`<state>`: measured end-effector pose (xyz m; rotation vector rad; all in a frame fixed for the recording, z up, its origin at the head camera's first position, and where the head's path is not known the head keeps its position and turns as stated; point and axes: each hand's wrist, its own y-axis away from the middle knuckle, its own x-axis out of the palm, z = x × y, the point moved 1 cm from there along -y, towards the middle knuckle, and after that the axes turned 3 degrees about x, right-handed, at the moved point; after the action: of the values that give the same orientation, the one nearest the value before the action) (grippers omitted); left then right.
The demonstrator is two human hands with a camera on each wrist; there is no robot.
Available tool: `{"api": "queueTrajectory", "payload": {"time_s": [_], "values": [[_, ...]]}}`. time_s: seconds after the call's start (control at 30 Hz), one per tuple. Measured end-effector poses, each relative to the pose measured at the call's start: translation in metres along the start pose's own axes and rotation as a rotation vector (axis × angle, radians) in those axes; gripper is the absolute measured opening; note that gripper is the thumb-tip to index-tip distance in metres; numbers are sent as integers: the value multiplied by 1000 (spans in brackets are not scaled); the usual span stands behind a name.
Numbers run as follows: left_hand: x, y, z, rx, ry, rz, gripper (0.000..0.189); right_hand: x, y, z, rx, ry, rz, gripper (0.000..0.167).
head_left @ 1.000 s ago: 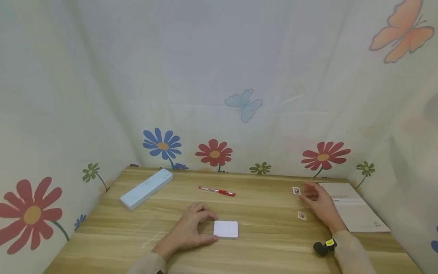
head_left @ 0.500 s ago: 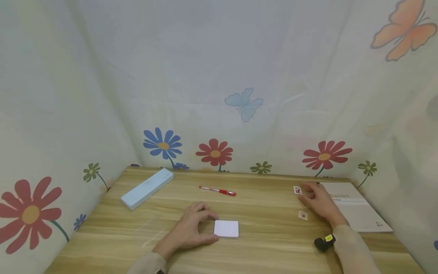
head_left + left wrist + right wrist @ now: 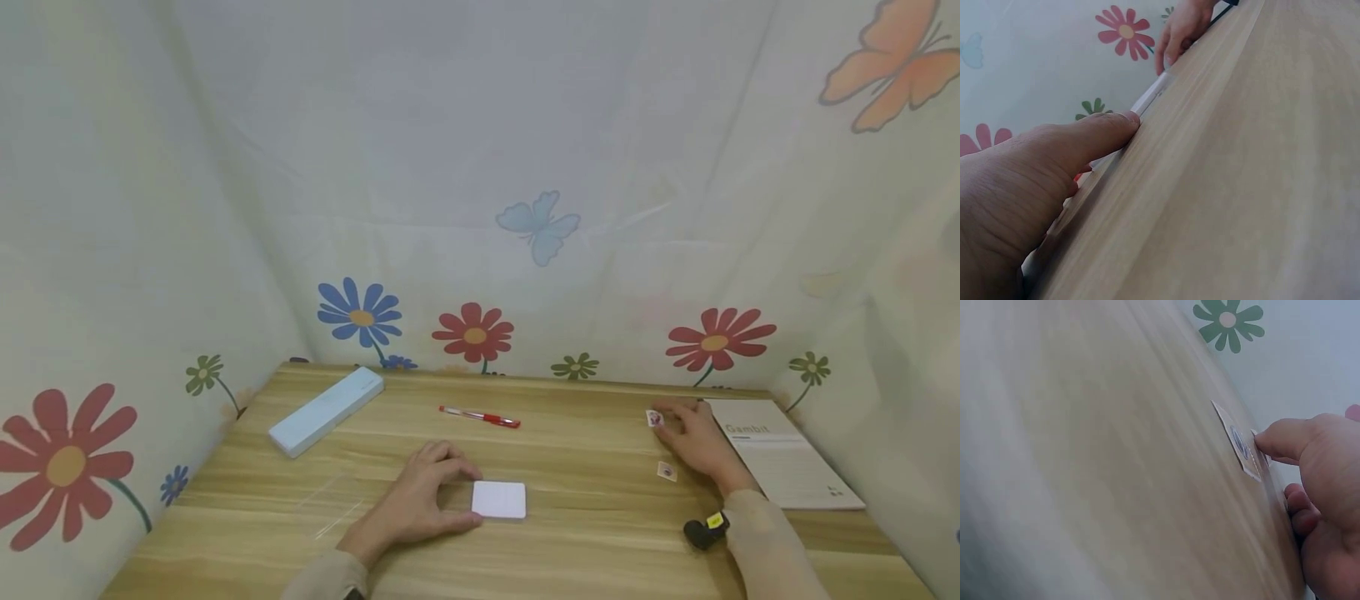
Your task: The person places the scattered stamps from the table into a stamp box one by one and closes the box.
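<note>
In the head view, my left hand (image 3: 420,496) holds a small white rectangular pad (image 3: 498,500) by its left edge, thumb at the near corner and forefinger at the far one. The left wrist view shows the thumb (image 3: 1110,131) against the pad's side (image 3: 1147,97). At the right, my right hand (image 3: 697,442) pinches a small stamp (image 3: 654,418) with a reddish picture at its right edge; fingers cover part of it. Nearer to me lies a second stamp (image 3: 667,472), flat on the table, and it also appears in the right wrist view (image 3: 1238,444).
A beige notebook (image 3: 795,467) marked "Gambit" lies right of my right hand. Behind the pad is a red pen (image 3: 480,417). A pale blue case (image 3: 326,412) lies at the back left, and a clear film (image 3: 330,508) is left of my left hand on the wooden table (image 3: 570,558).
My right hand has shifted slightly left and its fingers have closed in on the far stamp. The left hand and the pad have stayed put. The head view has turned slightly.
</note>
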<state>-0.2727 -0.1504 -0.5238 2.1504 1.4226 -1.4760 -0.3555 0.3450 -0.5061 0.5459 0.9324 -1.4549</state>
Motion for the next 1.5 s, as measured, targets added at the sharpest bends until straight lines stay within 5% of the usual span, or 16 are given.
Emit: {"api": "queueTrajectory", "payload": {"time_s": [0.4,0.57,1.1,1.5], "values": [[0,0,0,0,0,4,52,12,3,-9,72,-50,-119,45],[0,0,0,-6,-5,3,51,12,5,-5,35,-79,-177,43],[-1,1,-2,4,-18,-2,52,12,8,3,35,-111,-259,27],[-1,1,-2,-5,-14,5,51,12,6,8,66,-266,-282,26]]}}
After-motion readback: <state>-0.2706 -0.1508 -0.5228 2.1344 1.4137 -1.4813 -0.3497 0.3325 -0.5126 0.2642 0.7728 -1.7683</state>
